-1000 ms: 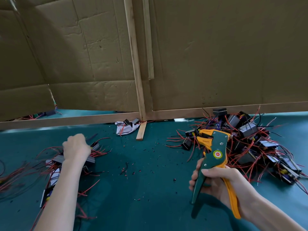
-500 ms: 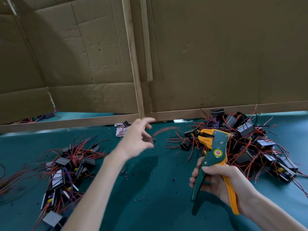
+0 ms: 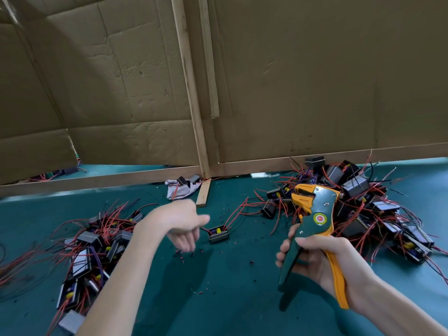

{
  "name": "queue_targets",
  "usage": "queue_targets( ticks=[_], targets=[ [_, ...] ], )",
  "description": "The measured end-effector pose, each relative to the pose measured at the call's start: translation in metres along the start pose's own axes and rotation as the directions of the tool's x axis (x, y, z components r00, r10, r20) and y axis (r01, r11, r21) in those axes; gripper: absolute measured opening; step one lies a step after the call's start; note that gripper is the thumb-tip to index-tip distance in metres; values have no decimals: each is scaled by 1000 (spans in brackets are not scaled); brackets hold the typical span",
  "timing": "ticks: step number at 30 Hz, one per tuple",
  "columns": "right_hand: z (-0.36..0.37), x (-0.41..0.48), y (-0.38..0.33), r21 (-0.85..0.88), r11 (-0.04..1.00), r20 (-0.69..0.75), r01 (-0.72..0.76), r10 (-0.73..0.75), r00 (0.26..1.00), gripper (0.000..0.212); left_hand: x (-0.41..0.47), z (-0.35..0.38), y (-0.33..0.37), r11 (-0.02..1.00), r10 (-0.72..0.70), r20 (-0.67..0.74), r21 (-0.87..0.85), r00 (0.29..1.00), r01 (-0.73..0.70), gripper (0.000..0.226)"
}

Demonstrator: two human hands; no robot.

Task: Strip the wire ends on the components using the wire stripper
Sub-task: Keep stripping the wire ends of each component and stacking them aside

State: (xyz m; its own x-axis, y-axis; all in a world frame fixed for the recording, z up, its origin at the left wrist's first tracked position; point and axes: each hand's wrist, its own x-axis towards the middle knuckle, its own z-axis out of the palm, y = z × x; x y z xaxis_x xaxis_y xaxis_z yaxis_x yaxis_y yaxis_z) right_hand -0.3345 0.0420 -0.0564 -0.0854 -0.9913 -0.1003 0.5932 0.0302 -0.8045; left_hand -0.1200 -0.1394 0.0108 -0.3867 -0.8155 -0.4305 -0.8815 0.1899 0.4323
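A green and orange wire stripper [image 3: 315, 214] stands upright, jaws up; my right hand [image 3: 322, 260] grips its handles at the front right. One small black component [image 3: 219, 234] with red wires lies alone on the teal mat [image 3: 230, 299], mid-table. My left hand [image 3: 180, 223], blurred by motion, hovers just left of it with fingers hanging loosely curled and nothing plainly held. A short red wire runs from the component toward that hand.
One pile of black components with red wires [image 3: 97, 243] lies at the left, a larger pile [image 3: 358, 202] at the right behind the stripper. A cardboard wall on a wooden frame [image 3: 201, 141] closes the back. Crumpled white material [image 3: 178, 190] sits by its foot. Insulation scraps dot the mat.
My left hand left the left pile, reached across toward the right pile, then drew back to the middle. A single component now lies on the mat. The right hand and stripper barely moved.
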Motion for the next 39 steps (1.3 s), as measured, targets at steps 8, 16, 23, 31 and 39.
queue_targets(
  ticks=[8, 16, 23, 31, 39],
  targets=[
    [6, -3, 0, -17, 1000, -10, 5, -5, 1000, 16, 31, 38, -12, 996, 2, -514, 73, 858, 42, 39],
    [8, -7, -4, -27, 999, -31, 32, -33, 999, 15, 35, 43, -6, 519, 118, -646, -607, 754, -602, 20],
    [9, -7, -4, -66, 996, 6, 63, -63, 998, 21, 16, 44, 18, 510, 371, -688, -411, 624, -756, 15],
    [8, -2, 0, -155, 987, 9, 41, -40, 999, 19, 5, 55, 39, 476, 570, -569, -359, 593, -803, 13],
    [10, -7, -5, -105, 993, -4, 48, -49, 999, 23, 34, 101, 17, 685, 548, -449, -243, 705, -687, 9]
  ],
)
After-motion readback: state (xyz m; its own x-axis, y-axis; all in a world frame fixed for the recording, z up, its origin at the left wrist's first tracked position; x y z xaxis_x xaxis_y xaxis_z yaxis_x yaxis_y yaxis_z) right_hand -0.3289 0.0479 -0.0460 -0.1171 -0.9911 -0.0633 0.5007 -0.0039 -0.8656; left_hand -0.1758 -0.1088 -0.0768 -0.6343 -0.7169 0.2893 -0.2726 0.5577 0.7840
